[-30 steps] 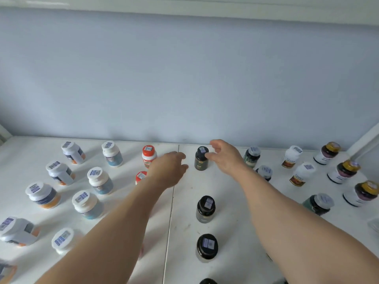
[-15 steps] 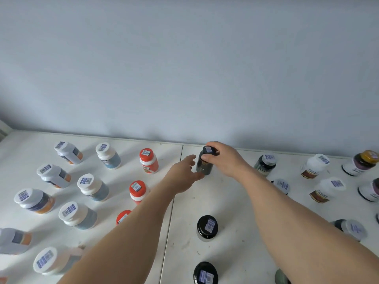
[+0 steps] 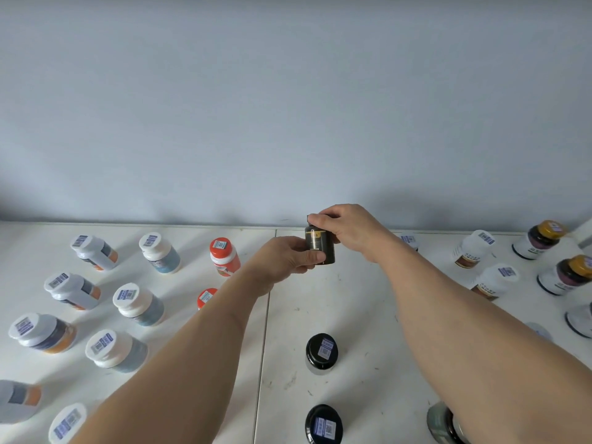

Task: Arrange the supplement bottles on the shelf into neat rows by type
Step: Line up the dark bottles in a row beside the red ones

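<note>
Both hands have closed on the dark bottle (image 3: 319,248) since a second ago: my right hand (image 3: 347,230) now pinches its cap from above and my left hand (image 3: 285,257) grips its lower body, where earlier they only reached. It sits mid-frame near the wall, heading the black-capped bottles (image 3: 322,351) below it. I judge I'm squaring that column. Orange-capped bottles (image 3: 224,256) stand left, white-capped ones (image 3: 474,251) right, well apart.

held bottle (image 3: 319,248): dark, gold-marked label, upright, lifted, gripped at cap and lower side
black-capped bottles (image 3: 321,352): two, upright, below the grip
red-capped bottle (image 3: 224,256): left of grip
</note>
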`<state>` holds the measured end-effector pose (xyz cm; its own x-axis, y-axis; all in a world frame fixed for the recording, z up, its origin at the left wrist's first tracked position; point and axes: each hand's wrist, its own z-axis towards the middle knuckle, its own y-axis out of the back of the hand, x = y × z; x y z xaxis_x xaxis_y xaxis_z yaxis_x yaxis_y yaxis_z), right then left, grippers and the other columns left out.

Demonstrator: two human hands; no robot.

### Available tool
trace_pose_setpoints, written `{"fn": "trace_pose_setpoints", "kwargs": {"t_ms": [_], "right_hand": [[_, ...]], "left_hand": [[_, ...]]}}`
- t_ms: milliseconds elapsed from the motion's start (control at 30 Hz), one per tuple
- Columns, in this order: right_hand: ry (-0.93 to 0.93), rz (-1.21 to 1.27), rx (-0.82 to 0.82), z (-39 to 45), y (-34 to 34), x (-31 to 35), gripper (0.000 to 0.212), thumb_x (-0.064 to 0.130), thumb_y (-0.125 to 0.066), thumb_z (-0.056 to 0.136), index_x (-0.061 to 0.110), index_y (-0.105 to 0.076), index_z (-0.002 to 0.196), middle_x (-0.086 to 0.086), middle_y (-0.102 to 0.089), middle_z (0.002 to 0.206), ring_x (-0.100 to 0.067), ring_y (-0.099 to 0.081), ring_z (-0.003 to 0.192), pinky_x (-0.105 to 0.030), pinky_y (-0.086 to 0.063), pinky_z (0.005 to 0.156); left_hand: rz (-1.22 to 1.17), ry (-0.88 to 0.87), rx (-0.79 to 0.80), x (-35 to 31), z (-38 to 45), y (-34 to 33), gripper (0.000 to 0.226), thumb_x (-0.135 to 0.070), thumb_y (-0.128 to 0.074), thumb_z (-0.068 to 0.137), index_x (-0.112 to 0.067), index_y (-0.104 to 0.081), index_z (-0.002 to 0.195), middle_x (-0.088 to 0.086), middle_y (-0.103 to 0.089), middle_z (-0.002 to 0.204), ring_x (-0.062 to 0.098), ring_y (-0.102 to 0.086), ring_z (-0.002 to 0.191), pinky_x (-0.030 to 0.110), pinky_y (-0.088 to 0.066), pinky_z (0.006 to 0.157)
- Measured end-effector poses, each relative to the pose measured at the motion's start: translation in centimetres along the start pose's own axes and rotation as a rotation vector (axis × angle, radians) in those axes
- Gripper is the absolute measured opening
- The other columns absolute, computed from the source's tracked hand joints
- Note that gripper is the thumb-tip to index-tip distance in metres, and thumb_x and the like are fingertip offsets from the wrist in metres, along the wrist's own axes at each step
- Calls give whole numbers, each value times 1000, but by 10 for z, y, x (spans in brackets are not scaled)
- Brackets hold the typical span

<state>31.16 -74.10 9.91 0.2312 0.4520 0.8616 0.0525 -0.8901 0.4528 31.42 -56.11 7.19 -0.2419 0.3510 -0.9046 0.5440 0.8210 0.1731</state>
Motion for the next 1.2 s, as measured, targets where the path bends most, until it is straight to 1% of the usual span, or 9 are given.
{"fn": "trace_pose_setpoints", "kwargs": {"t_ms": [167, 367, 467, 567, 733, 900, 1067, 1133, 1200], "right_hand": [[-22, 28, 2, -2, 0, 2, 27, 51, -67, 85, 25, -74, 91, 6, -73, 95, -17, -69, 93, -30, -53, 86], [-13, 45, 7, -2, 0, -2, 27, 46, -69, 86, 22, -74, 97, 2, -73, 99, -20, -67, 96, -32, -53, 87], [-7, 54, 20, -1, -6, -13, 25, 40, -71, 86, 21, -72, 103, 3, -71, 102, -16, -66, 99, -32, -52, 90], [-9, 48, 28, -1, -16, -29, 25, 30, -75, 84, 22, -70, 107, 3, -70, 104, -15, -64, 102, -30, -48, 91], [-4, 76, 49, -1, -30, -47, 34, 20, -77, 81, 21, -66, 113, 3, -70, 111, -14, -64, 106, -29, -47, 92], [-4, 53, 38, -3, -38, -52, 43, 18, -77, 81, 26, -61, 120, 3, -65, 117, -14, -60, 112, -30, -45, 98], [-39, -2, 54, -9, -35, -50, 71, 26, -80, 76, 27, -48, 140, 7, -54, 138, -9, -46, 132, -31, -39, 106], [-11, -72, 24, -17, -31, -46, 70, 30, -77, 80, 28, -46, 142, 7, -49, 144, -11, -43, 134, -27, -36, 102], [49, -195, -36, -28, -24, -40, 59, 31, -71, 86, 27, -48, 140, 8, -49, 144, -15, -47, 130, -24, -35, 96]], "left_hand": [[-14, 22, 29, -3, 1, 2, 38, -33, -81, 76, -11, -71, 106, 11, -73, 98, 21, -69, 98, 29, -54, 91], [60, 31, -9, 0, 5, 0, 36, -35, -81, 74, -18, -71, 105, 9, -73, 100, 23, -66, 101, 35, -52, 95], [380, 11, -84, 2, 7, -4, 37, -39, -75, 77, -20, -69, 108, 6, -71, 103, 23, -64, 99, 38, -51, 88], [770, -17, -148, 9, 8, -6, 50, -46, -66, 84, -22, -58, 127, -2, -65, 118, 18, -60, 105, 34, -51, 87], [1114, -85, -180, 22, 3, -5, 49, -46, -54, 93, -26, -48, 137, -4, -59, 131, 19, -55, 118, 35, -48, 92], [1192, -126, -198, 23, -8, -7, 43, -42, -48, 96, -25, -49, 135, -4, -57, 131, 20, -55, 117, 36, -47, 88], [1219, -134, -235, 14, -23, -15, 39, -40, -46, 97, -25, -51, 132, -3, -58, 128, 21, -56, 115, 35, -47, 85], [1241, -139, -256, 9, -30, -19, 38, -39, -45, 97, -23, -52, 132, -2, -58, 128, 22, -57, 115, 35, -47, 85], [1270, -140, -278, 5, -38, -22, 38, -38, -44, 97, -22, -52, 130, -1, -58, 127, 23, -57, 114, 36, -47, 83]]}}
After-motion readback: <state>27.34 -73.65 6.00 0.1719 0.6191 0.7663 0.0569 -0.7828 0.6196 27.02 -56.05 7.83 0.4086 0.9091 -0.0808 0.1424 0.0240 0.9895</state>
